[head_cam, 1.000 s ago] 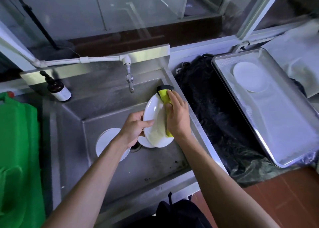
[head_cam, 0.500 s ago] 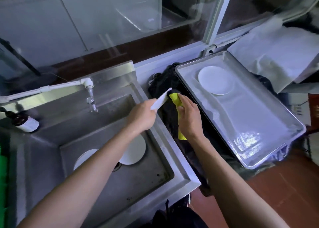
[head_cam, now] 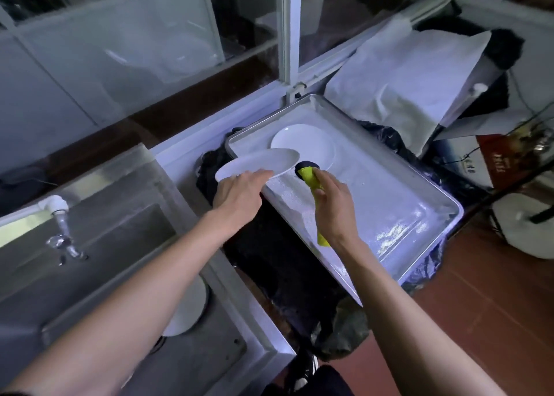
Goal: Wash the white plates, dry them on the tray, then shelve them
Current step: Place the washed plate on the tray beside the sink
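Note:
My left hand [head_cam: 238, 196] grips a white plate [head_cam: 259, 163] by its near rim and holds it almost flat above the left corner of the metal tray [head_cam: 431, 194]. A second white plate [head_cam: 308, 142] lies flat in the tray's far end, just beyond the held one. My right hand [head_cam: 334, 203] holds a yellow sponge [head_cam: 311, 178] with a dark scrubbing end over the tray, beside the held plate. Another white plate [head_cam: 189, 308] lies in the steel sink [head_cam: 126, 245] at the lower left, partly hidden by my left forearm.
A tap [head_cam: 61, 224] juts over the sink from the left. Black plastic sheeting [head_cam: 269, 257] covers the gap between sink and tray. White cloth [head_cam: 401, 86] is draped behind the tray at the right. Glass window panes [head_cam: 150, 35] run along the back. Red floor tiles [head_cam: 479, 320] show at lower right.
My left hand has carried the plate from the sink rightward to above the tray and levelled it. My right hand followed with the sponge. The view has swung right.

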Action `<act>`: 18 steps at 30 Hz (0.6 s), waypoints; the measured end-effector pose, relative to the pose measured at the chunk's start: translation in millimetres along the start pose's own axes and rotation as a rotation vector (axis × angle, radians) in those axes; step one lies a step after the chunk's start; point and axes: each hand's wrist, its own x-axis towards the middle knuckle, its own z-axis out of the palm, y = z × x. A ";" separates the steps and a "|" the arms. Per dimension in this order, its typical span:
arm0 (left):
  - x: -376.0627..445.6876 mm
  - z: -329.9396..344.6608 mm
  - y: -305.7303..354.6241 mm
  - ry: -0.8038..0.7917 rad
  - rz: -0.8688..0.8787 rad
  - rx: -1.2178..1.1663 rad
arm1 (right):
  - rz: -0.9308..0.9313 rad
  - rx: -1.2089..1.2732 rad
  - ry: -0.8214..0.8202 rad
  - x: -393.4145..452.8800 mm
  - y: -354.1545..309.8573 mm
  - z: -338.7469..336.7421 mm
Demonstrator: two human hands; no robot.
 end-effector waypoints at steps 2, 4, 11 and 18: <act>16.4 8.4 11.4 -0.019 0.057 0.044 | 0.015 -0.013 0.004 6.9 17.7 -8.3; 32.9 18.3 23.5 -0.055 0.092 0.096 | 0.016 -0.029 0.010 13.2 37.2 -13.8; 75.2 47.6 61.0 -0.127 0.148 0.205 | 0.049 -0.051 0.005 29.5 80.9 -21.2; 108.8 81.6 75.3 -0.125 0.151 0.225 | 0.061 0.006 -0.013 39.8 107.7 -21.5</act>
